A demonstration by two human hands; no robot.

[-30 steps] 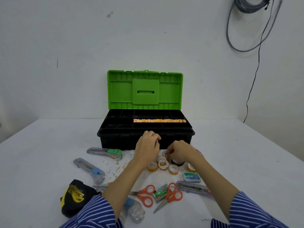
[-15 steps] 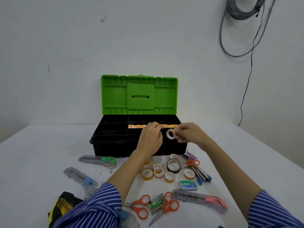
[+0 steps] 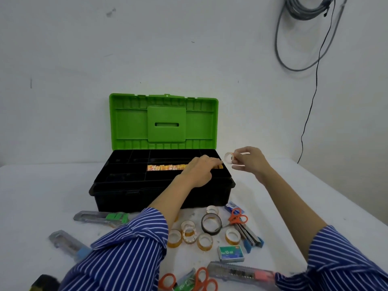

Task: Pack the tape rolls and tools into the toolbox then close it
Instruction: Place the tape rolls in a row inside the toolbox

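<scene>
Two hands work at the open toolbox point(image 3: 130, 194): the right hand point(image 3: 248, 161) pinches a small white tape roll point(image 3: 228, 158) beside it, while the left hand point(image 3: 200, 172), fingers curled, rests inside; its grasp cannot be told.

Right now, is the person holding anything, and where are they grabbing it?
The right hand pinches a small white tape roll by its rim. The left hand reaches into the toolbox; whether it holds anything cannot be told.

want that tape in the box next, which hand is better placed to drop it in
Right. The right hand already pinches the small tape roll just beside the open toolbox. The left hand rests over the tray, carrying nothing visible.
</scene>
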